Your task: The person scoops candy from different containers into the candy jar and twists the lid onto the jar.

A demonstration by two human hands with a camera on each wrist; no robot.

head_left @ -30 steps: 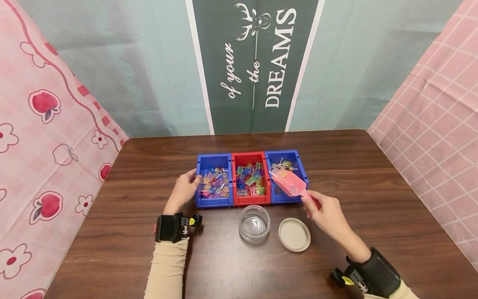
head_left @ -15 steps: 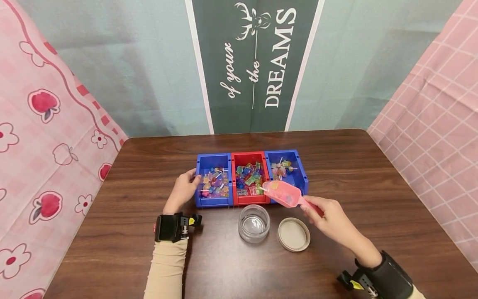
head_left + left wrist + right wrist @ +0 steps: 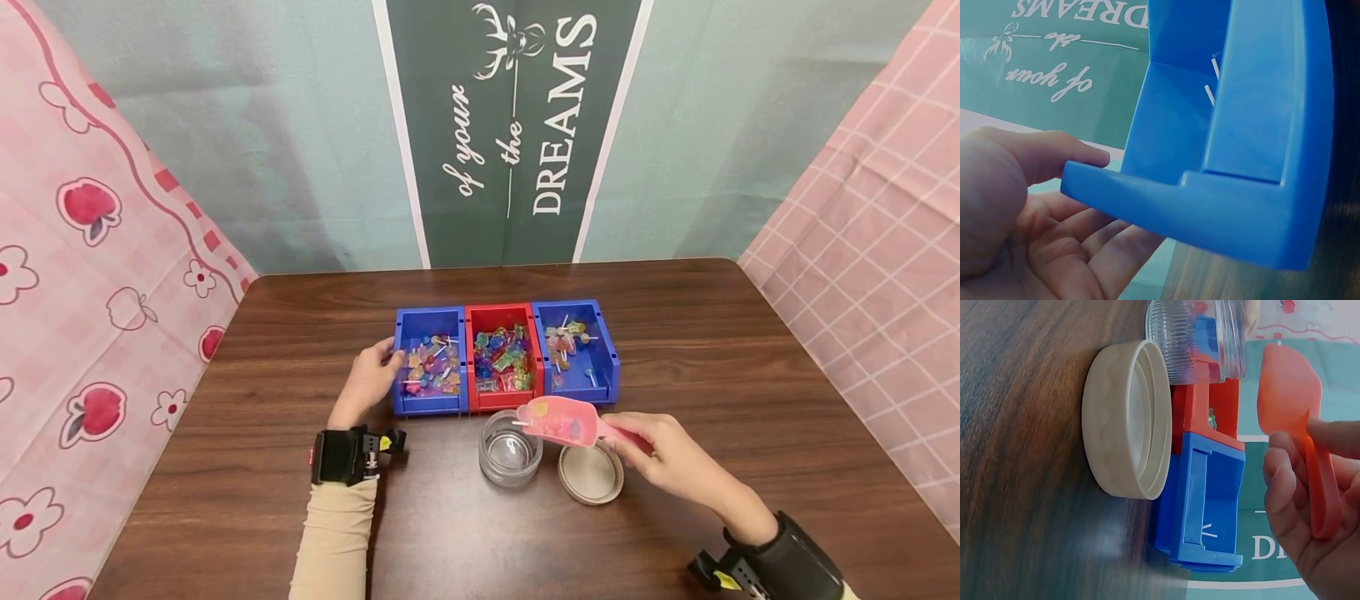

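Note:
My right hand (image 3: pixel 671 458) grips the handle of a pink scoop (image 3: pixel 558 421), which carries small candy-like pieces with a white stick poking out. The scoop's tip overlaps the rim of a clear glass jar (image 3: pixel 508 467) in the head view. With thumb and fingers on either side, my left hand (image 3: pixel 365 385) pinches the side wall of the left blue bin (image 3: pixel 1235 212). That bin holds colourful small lollipops (image 3: pixel 432 367). A red bin (image 3: pixel 504 402) with wrapped candies stands in the middle. Fewer lollipops lie in the right blue bin (image 3: pixel 592 358).
A beige lid (image 3: pixel 1125 419) lies just right of the jar, beneath the scoop handle in the head view. The three bins stand in a row on the brown wooden table (image 3: pixel 450 550). Patterned cloths hang around the table's back and sides.
My right hand has drawn the loaded scoop from over the right blue bin toward me and left, to the jar's rim. My left hand stays on its bin.

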